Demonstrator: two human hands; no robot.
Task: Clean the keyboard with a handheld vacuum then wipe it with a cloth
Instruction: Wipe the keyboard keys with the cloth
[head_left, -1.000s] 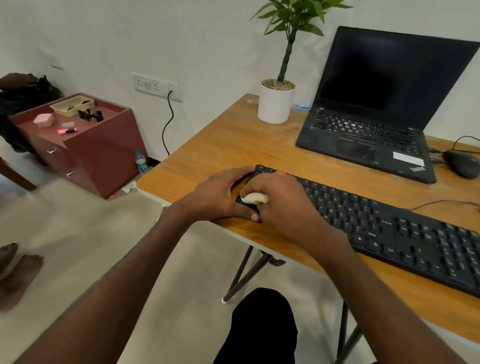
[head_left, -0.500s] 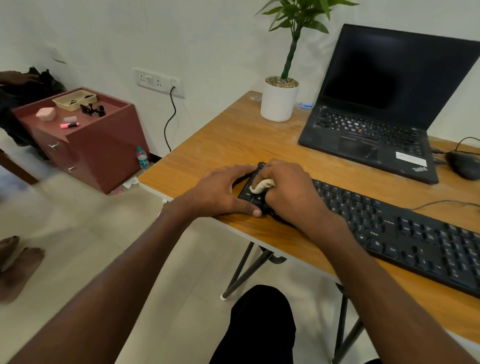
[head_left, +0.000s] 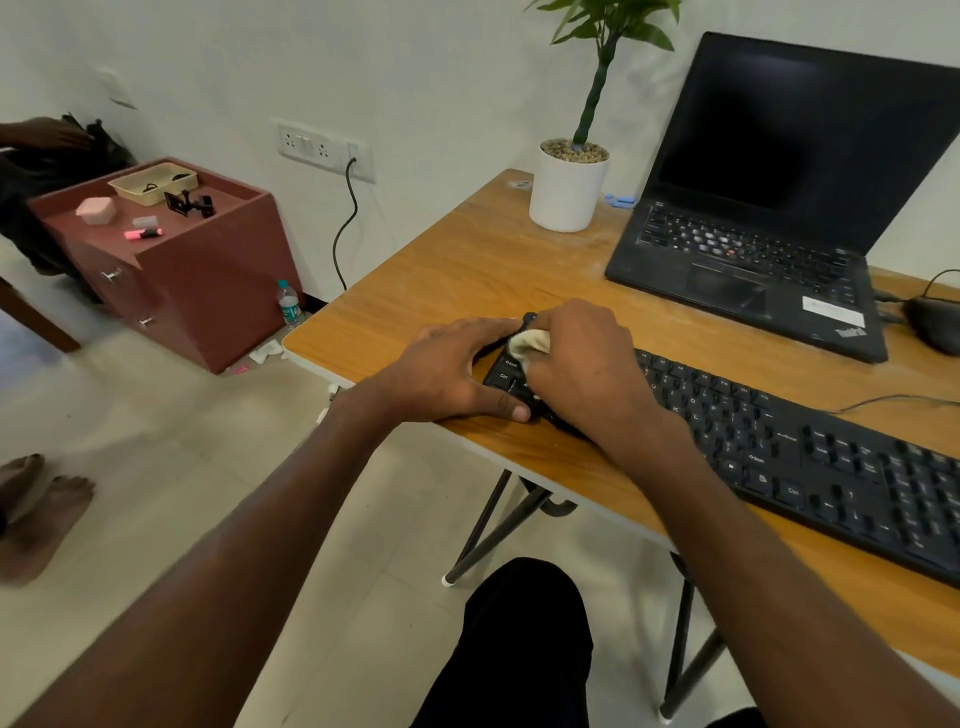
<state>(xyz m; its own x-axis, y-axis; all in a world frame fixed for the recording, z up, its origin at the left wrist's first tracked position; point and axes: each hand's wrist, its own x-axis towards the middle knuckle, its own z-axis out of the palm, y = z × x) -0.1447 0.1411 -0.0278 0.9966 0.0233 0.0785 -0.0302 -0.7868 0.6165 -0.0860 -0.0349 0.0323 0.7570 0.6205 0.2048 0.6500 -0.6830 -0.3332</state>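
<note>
The wooden desk (head_left: 447, 270) carries everything that matters here. Along its near edge lies the black wired keyboard (head_left: 810, 457), set at a slant so that its left end sits close to the desk's front left corner. Behind it stands an open black laptop (head_left: 769, 218), with a white potted plant (head_left: 569, 189) to the laptop's left and a dark mouse (head_left: 935, 325) at the far right edge.

No handheld vacuum shows anywhere in view, and a cloth is on the keys, so the step in hand looks like the wiping pass, at the keyboard's far left end. By that reading the next move calls for working the cloth rightward across the long run of keys, with the board kept steady so it does not slide on the smooth wood.

The left hand (head_left: 447, 371) lies flat with straight fingers spread against the keyboard's left end, its thumb along the front corner, bracing rather than gripping. The right hand (head_left: 587, 364) has its fingers curled over a bunched cream cloth (head_left: 530, 344) and presses it down onto the leftmost keys, near the ones marked Shift and Ctrl. Only a small fold of the cloth shows between the two hands; the rest is hidden under the palm.
</note>
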